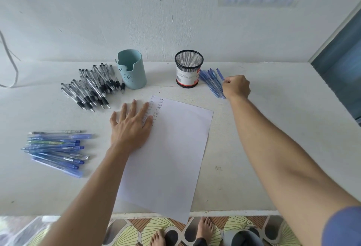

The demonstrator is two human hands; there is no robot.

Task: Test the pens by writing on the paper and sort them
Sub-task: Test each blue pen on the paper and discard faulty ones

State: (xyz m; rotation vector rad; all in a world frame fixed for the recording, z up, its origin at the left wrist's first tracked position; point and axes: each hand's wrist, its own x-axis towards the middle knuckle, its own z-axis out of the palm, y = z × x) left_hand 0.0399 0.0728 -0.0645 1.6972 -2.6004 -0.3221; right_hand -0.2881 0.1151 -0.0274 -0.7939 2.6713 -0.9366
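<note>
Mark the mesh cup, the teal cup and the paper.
mesh cup (185, 76): head view, on the white label on its front wall.
teal cup (136, 73): head view, on its outer front wall, below the notch.
paper (172, 157): head view, on the blank middle of the sheet.

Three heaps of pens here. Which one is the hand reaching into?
The small blue heap right of the black mesh cup: the right hand pinches a pen there. The other two lie far left.

Home: bare feet (205, 228), patterned floor tiles (127, 233).
</note>
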